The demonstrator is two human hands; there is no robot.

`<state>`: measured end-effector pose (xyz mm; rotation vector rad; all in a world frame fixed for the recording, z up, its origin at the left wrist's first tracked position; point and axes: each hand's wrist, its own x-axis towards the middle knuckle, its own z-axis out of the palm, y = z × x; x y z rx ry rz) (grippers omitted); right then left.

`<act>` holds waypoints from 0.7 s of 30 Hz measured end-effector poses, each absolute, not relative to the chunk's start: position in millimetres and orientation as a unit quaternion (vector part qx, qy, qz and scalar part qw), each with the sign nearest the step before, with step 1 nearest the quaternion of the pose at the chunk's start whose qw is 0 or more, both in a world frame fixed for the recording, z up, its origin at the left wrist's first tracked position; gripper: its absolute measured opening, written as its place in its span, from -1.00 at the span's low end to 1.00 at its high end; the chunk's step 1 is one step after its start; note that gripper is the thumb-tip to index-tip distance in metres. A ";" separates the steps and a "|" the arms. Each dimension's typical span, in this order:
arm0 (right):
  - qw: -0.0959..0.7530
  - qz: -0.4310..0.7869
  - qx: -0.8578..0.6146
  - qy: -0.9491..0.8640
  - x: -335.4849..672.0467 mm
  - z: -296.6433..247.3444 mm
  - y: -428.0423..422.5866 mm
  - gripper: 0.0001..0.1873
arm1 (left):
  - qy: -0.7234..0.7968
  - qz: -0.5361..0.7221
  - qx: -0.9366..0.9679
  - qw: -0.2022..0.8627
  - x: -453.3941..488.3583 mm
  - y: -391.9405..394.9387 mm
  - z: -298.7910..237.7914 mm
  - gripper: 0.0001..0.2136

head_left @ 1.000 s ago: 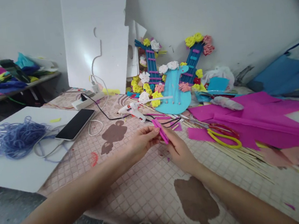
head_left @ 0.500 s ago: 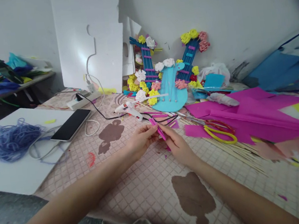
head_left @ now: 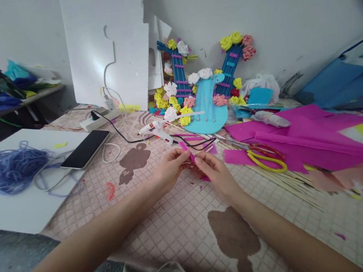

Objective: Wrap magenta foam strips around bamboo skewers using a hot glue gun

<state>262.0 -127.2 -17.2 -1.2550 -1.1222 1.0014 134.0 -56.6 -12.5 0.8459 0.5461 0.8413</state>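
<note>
A narrow magenta paper strip (head_left: 186, 150) is held between both hands above the middle of the table. My left hand (head_left: 174, 165) pinches it from the left between thumb and fingers. On its near end, the thumb and fingertips of my right hand (head_left: 214, 170) are closed; whether the paper is wrapped around a stick cannot be made out. Just beyond the hands lies a white glue gun (head_left: 156, 131) with a black cord. Magenta paper (head_left: 300, 140) spreads to the right, with scissors (head_left: 267, 157) with red and yellow handles and thin bamboo sticks (head_left: 288, 187) beside it.
Against the wall stand decorated blue and turquoise paper models (head_left: 207, 107) with paper flowers. A white board (head_left: 46, 212) on the left carries blue yarn (head_left: 14, 168) and a phone (head_left: 85, 149). A power strip (head_left: 101, 119) sits behind, its cables crossing the table (head_left: 166, 229).
My right thumb and fingers have shifted along the magenta strip and bent closer around its near end. The left hand keeps its pinch, and the view has tilted slightly.
</note>
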 end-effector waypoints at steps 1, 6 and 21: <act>0.561 0.432 -0.526 -0.470 261.3 -16.7 -126.7 -0.72 | 0.256 0.397 0.395 0.788 134.3 -57.6 -12.1 -0.77; 0.578 0.434 -0.530 -0.445 259.1 -17.0 -125.3 -0.73 | 0.270 0.423 0.403 0.765 136.6 -58.4 -15.7 -0.76; 0.572 0.336 -0.578 -0.476 258.1 -20.7 -125.0 -0.74 | 0.282 0.437 0.410 0.750 139.6 -57.0 -20.0 -0.76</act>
